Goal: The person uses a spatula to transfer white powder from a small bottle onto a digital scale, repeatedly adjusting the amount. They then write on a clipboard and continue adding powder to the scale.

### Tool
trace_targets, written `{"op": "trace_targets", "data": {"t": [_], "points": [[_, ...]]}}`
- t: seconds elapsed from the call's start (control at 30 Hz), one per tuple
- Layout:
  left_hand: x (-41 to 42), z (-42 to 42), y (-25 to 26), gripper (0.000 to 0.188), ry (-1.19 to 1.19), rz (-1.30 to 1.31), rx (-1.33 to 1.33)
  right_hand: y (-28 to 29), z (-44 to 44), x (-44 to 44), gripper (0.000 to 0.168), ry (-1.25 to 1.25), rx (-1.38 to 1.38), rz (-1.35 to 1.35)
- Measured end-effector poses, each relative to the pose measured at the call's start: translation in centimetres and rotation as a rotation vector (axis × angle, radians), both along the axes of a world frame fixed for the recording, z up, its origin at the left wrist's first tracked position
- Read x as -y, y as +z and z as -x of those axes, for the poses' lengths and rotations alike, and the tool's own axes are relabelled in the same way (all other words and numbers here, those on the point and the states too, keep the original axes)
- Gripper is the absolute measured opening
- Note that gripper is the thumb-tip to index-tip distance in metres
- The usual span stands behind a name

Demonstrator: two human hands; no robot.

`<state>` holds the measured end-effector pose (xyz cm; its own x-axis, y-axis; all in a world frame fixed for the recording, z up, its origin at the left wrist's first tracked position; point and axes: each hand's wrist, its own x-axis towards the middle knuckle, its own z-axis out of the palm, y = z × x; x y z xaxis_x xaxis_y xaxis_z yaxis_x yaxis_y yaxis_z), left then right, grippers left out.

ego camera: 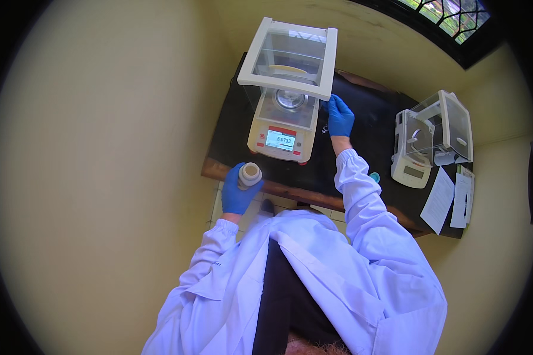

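Note:
My left hand [240, 193], in a blue glove, grips an uncapped white plastic bottle [250, 174] near the table's front edge. Its mouth faces up and shows pale tan contents. Also gloved, my right hand [340, 114] is at the right side of an analytical balance [279, 137], fingers drawn together. The draft shield's top frame [288, 57] hides those fingertips, so I cannot tell whether they hold anything. Inside the glass chamber, a round metal dish [289, 99] rests on the pan area. The balance's display [280, 140] is lit.
A second balance [411, 173] with a glass enclosure stands on the right of the black tabletop [368, 106]. Beside it lie paper sheets [439, 199] and a pen [466, 205]. A teal cap [374, 177] lies by my right sleeve. Small white bits [324, 129] lie near the first balance.

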<state>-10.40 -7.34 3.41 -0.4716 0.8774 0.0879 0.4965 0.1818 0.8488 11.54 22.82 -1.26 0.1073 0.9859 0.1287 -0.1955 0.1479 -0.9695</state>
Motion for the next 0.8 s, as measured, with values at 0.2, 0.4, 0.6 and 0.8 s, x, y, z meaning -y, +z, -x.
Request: {"op": "trace_targets", "data": {"t": [0.2, 0.4, 0.6, 0.8], "points": [[0.4, 0.3, -0.6, 0.067, 0.024, 0.007, 0.0, -0.8, 0.1, -0.3, 0.026, -0.028, 0.043, 0.029], [0.0, 0.2, -0.1, 0.066, 0.011, 0.015, 0.025, -0.7, -0.1, -0.3, 0.024, -0.034, 0.012, 0.016], [-0.2, 0.2, -0.1, 0.064, 0.014, 0.001, 0.021, -0.3, 0.1, 0.2, 0.022, -0.029, -0.041, 0.051], [-0.4, 0.2, -0.1, 0.064, 0.006, -0.005, 0.036, 0.1, 0.2, 0.1, 0.019, -0.04, -0.093, 0.095]]}}
